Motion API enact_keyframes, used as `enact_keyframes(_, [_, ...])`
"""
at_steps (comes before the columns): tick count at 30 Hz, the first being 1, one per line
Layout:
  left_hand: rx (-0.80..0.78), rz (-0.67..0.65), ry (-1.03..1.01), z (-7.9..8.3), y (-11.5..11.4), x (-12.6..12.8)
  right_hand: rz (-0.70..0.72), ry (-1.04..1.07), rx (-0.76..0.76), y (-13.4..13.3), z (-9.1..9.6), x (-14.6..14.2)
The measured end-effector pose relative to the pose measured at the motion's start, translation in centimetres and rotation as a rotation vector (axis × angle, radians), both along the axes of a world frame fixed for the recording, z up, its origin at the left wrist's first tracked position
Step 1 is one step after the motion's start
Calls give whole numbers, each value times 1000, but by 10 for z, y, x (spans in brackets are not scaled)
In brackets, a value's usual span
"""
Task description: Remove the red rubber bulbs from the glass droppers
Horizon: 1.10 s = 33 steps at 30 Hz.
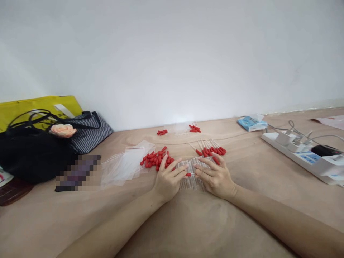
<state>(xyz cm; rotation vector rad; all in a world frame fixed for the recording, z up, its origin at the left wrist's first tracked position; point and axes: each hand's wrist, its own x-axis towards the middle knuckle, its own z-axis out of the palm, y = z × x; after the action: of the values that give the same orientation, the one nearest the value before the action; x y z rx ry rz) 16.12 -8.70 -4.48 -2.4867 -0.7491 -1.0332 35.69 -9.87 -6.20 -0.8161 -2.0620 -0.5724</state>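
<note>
My left hand (169, 178) pinches a small red rubber bulb (189, 174) over the middle of the table. My right hand (216, 176) has its fingers closed on a clear thin tube (193, 174), whose end meets the bulb; how far it goes in, I cannot tell. Beneath both hands lies a row of clear glass tubes (188, 184). A heap of loose red bulbs (154, 159) is beside my left hand. Beyond my right hand lie several droppers (212, 150), red bulbs with thin tubes fitted, side by side. One more red bulb (216, 160) shows by my right fingers.
Clear plastic bags (129, 163) lie left of the bulb heap. Near the wall sits a bag (181, 129) with red-ended droppers. A tissue pack (252, 123) and a power strip (298, 154) are at the right. Left stand a black bag (34, 157) and striped bag (91, 130).
</note>
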Motion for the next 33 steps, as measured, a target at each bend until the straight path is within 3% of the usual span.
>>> enact_keyframes(7, [-4, 16, -4, 1, 1, -5, -1, 29, 6, 0, 1, 2])
enact_keyframes(14, [-55, 113, -115, 0, 4, -15, -211, 77, -100, 2, 5, 5])
enact_keyframes(20, [-275, 217, -322, 5, 24, -32, -369, 43, -261, 13, 2, 15])
enact_keyframes(26, [-745, 472, -404, 28, 51, -66, -284, 33, -378, 18, 0, 15])
enact_keyframes(33, [-755, 632, -307, 34, 54, -77, -294, 2, -336, 15, 0, 9])
